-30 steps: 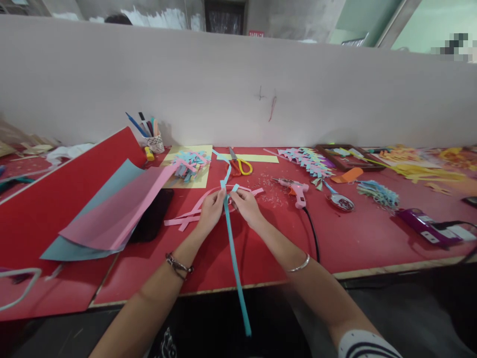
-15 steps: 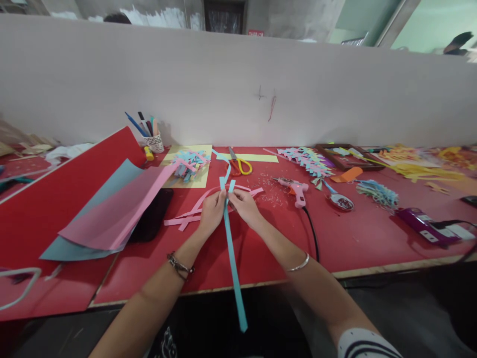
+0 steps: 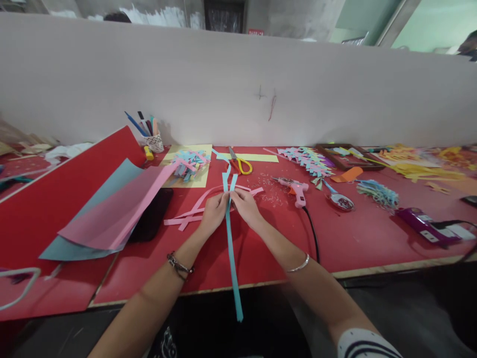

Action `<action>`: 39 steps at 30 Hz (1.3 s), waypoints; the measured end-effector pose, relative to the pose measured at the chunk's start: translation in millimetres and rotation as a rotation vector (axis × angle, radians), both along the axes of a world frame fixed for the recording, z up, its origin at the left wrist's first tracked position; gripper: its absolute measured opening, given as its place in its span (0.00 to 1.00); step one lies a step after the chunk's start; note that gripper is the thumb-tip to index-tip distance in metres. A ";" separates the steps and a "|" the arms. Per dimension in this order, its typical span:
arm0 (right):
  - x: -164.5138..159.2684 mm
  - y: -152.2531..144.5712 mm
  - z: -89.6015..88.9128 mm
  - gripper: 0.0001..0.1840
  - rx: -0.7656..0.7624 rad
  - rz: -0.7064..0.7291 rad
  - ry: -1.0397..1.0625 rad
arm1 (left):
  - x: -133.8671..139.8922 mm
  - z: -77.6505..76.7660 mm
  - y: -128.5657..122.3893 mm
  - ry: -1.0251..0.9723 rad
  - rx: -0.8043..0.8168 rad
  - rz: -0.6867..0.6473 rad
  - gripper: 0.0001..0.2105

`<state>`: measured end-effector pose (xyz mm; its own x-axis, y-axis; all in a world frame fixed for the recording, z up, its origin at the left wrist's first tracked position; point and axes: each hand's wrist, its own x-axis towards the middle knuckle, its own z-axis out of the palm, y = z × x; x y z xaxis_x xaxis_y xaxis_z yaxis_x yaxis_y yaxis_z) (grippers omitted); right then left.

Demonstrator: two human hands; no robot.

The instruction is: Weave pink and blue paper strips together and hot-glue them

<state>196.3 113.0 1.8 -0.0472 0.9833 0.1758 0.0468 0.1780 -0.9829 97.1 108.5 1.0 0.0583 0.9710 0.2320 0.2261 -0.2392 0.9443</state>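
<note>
A long light-blue paper strip hangs down from my fingers past the table's front edge, and its two upper ends stick up above my fingertips. My left hand pinches it from the left, fingers closed. From the other side my right hand grips the same strip, its fingertips almost touching those of the left. Pink paper strips lie loose on the table behind and beside my left hand. Scissors with yellow and red handles rest beyond my hands. What the fingertips cover of the strip is hidden.
A pink glue gun with a black cord lies to the right, near a spoon. Cut paper pieces are heaped on a yellow sheet. Left are a dark phone and pink and blue sheets. A white partition stands behind.
Both hands have shifted very slightly right with the strip. Its hanging end has risen a little and swung left, and the upper ends stand a bit higher.
</note>
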 end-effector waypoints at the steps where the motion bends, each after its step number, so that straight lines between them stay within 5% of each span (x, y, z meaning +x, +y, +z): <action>1: -0.1 -0.1 -0.3 0.13 -0.001 0.003 -0.017 | -0.4 0.2 -0.2 -0.004 0.002 0.008 0.18; 7: 1.2 -2.0 3.7 0.13 -0.012 -0.058 -0.065 | -1.6 -2.6 0.8 -0.053 -0.008 0.049 0.20; 12: 3.3 0.0 4.5 0.15 -0.005 -0.111 -0.030 | 2.4 -3.2 2.5 -0.056 -0.039 -0.041 0.19; 23: 0.3 -0.3 0.3 0.15 -0.008 -0.024 -0.057 | 0.1 -2.3 0.9 -0.077 -0.013 0.061 0.18; 31: 1.1 -0.1 2.7 0.15 0.000 -0.080 -0.001 | 5.9 -2.9 0.0 -0.065 -0.017 -0.023 0.20; 39: 0.5 -1.6 1.5 0.15 0.075 0.016 -0.064 | 2.2 1.0 -4.1 -0.058 0.047 0.088 0.18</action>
